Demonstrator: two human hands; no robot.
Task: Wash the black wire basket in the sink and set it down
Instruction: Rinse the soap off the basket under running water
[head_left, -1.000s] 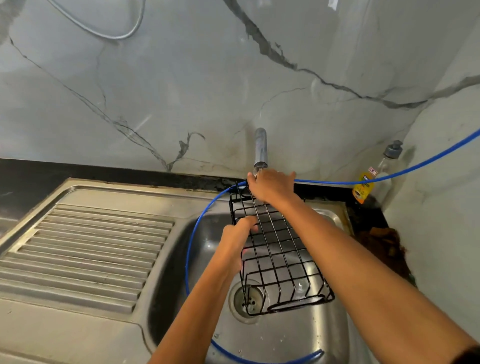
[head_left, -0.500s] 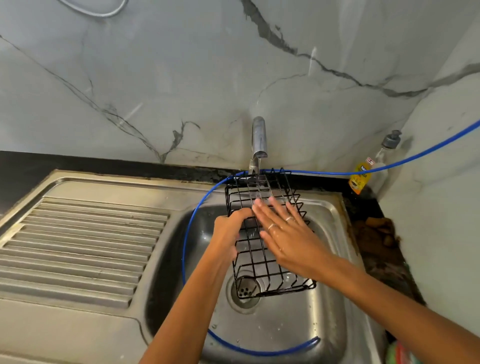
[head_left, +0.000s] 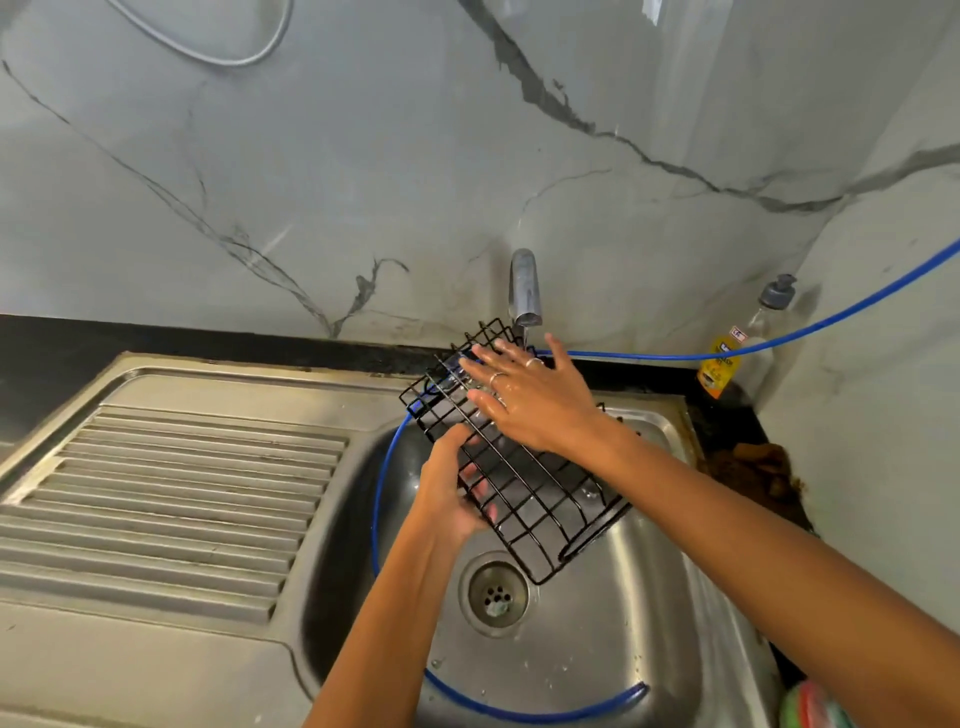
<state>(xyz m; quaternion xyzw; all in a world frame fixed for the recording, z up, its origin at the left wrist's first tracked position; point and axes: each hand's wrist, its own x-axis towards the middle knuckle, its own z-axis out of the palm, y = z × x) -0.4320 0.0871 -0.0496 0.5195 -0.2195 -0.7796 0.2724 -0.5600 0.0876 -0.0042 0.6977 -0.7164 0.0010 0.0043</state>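
Basket (head_left: 524, 493) tilts over the sink (head_left: 597, 623); left hand (head_left: 449, 493) grips its edge, fingers partly hidden behind wires, right hand (head_left: 530, 400) lies flat, fingers spread, on top.

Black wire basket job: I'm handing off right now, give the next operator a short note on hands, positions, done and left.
Left hand grips the black wire basket by its left edge, tilted over the sink.
Right hand, fingers straight, rubs the basket's upper end beneath the tap.
Done: basket is under the tap and being rubbed.
Left: finish rinsing, then set the basket down.
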